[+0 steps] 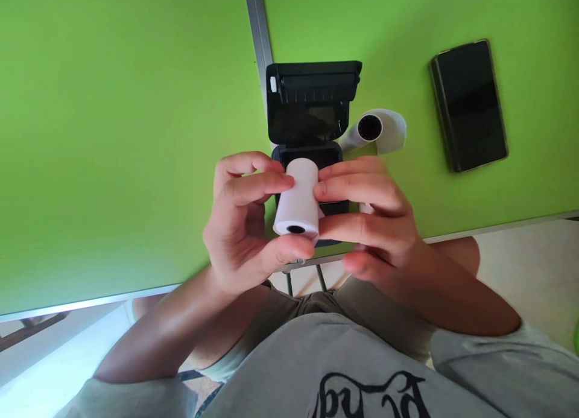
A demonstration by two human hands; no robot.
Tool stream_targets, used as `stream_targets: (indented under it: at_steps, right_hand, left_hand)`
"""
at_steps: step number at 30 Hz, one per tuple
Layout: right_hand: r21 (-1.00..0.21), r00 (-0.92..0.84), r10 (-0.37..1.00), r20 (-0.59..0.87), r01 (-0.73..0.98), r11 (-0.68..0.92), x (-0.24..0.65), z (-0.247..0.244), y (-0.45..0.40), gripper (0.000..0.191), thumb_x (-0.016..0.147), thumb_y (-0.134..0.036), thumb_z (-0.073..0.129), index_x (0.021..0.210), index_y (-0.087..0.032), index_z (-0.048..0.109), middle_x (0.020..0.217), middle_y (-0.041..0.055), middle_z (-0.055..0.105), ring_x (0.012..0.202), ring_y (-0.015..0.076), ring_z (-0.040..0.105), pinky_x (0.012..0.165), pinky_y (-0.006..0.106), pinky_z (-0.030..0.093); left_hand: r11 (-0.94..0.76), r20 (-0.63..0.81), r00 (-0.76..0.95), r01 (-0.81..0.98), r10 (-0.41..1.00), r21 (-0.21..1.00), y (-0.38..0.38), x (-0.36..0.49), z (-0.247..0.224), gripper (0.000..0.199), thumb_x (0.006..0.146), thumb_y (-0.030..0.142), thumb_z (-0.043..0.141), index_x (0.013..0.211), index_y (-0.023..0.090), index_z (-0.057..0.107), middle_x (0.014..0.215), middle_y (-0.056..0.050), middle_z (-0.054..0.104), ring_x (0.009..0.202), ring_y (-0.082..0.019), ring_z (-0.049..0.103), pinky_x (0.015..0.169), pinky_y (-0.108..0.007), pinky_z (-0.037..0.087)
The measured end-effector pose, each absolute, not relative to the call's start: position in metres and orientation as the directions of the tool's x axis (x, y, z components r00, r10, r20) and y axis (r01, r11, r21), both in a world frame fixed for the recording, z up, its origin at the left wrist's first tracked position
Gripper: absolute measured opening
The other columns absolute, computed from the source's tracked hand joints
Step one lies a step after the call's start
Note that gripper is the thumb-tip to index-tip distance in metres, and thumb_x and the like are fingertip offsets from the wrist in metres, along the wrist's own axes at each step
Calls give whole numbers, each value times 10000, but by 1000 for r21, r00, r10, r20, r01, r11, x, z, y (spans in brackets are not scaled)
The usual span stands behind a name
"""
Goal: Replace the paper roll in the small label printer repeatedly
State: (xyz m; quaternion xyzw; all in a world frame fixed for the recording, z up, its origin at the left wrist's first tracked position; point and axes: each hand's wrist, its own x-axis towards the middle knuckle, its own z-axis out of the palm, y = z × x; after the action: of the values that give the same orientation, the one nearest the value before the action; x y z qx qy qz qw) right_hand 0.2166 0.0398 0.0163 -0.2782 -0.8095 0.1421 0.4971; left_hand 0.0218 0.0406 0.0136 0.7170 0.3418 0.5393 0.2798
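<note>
Filling most of the view, a bright green table (113, 134) stretches ahead of a person in a grey shirt (266, 370), whose bare forearms reach in over its near edge. Next in size comes a black machine (307, 122) at centre, its lid swung up and back. Above its open body the two hands are close together, clamped on one thing from either side. The left hand (239, 225) curls inward, fingertips on the left side, thumb under the near end; the right hand (384, 213) lays its fingers against the right side, its thumb apart. To the far right lies a phone (474, 107), screen dark. Beside the machine is a loose roll (392, 131), paper tail unwound. Between the hands, the white paper roll (301, 192) tilts, dark core facing the person. Black lettering (371, 394) on the shirt appears upside down, cut off and unreadable.
</note>
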Motion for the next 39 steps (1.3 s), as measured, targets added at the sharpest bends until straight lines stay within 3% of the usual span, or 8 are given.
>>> stream_targets:
  at_steps: [4, 8, 11, 15, 18, 25, 31, 39]
  right_hand:
    - [-430, -309, 510, 803, 291, 855, 214, 9, 46, 114, 966, -351, 619, 922, -251, 651, 1161, -33, 752, 1134, 165, 724, 826, 375, 577]
    - [-518, -274, 579, 768, 264, 813, 212, 5, 47, 178, 906, -382, 743, 917, -259, 614, 1125, -45, 789, 1057, 168, 767, 823, 364, 574]
    - [-540, -279, 609, 742, 290, 790, 211, 9, 45, 196, 896, -394, 752, 957, -268, 615, 1058, -44, 798, 965, 151, 781, 756, 344, 564]
    - [-608, -273, 651, 708, 234, 759, 213, 13, 42, 97, 891, -301, 676, 933, -263, 597, 970, -14, 771, 849, 136, 766, 700, 344, 561]
    - [-678, -239, 687, 686, 130, 723, 216, 14, 41, 172, 830, -196, 642, 994, -241, 619, 982, 33, 737, 859, 143, 740, 699, 313, 601]
    - [-696, -214, 721, 660, 188, 693, 219, 14, 41, 234, 813, -226, 648, 1043, -268, 656, 1006, 12, 749, 844, 133, 722, 674, 249, 602]
    - [-687, -253, 723, 643, 226, 690, 219, 15, 41, 254, 791, -187, 659, 1020, -292, 637, 1017, -4, 735, 855, 125, 729, 719, 241, 629]
    - [-656, -262, 671, 693, 156, 739, 217, 17, 46, 219, 804, -163, 703, 1002, -223, 630, 1030, 25, 725, 946, 109, 735, 823, 202, 645]
  left_hand:
    - [-580, 551, 208, 123, 808, 805, 39, 23, 11, 619, 833, 719, 703, 1254, 271, 636, 1036, -40, 576, 969, -188, 605, 791, -370, 569]
    - [-517, 487, 244, 76, 839, 852, 36, 23, 13, 641, 733, 771, 747, 1109, 263, 638, 953, 2, 576, 899, -160, 602, 900, -370, 562]
    - [-485, 446, 294, 70, 845, 872, 34, 24, 17, 551, 799, 758, 709, 1019, 262, 609, 938, 18, 577, 875, -133, 609, 962, -353, 542]
    - [-483, 472, 281, -35, 835, 875, 31, 27, 20, 536, 980, 742, 420, 1088, 258, 624, 946, -11, 646, 854, -176, 636, 1010, -436, 504]
    - [-467, 457, 265, -28, 849, 884, 30, 28, 18, 542, 930, 756, 489, 1141, 274, 619, 994, -21, 686, 885, -213, 692, 994, -457, 509]
    - [-574, 544, 268, 42, 795, 818, 36, 25, 11, 485, 918, 612, 610, 1268, 277, 625, 1013, -38, 707, 822, -213, 703, 853, -423, 584]
    - [-591, 543, 297, 98, 785, 801, 35, 26, 17, 445, 960, 532, 576, 1256, 210, 660, 995, -24, 765, 822, -164, 729, 1073, -365, 528]
    - [-541, 464, 321, 217, 825, 812, 35, 21, 24, 280, 946, 416, 673, 1177, 265, 623, 943, 1, 764, 750, -138, 702, 1028, -385, 581]
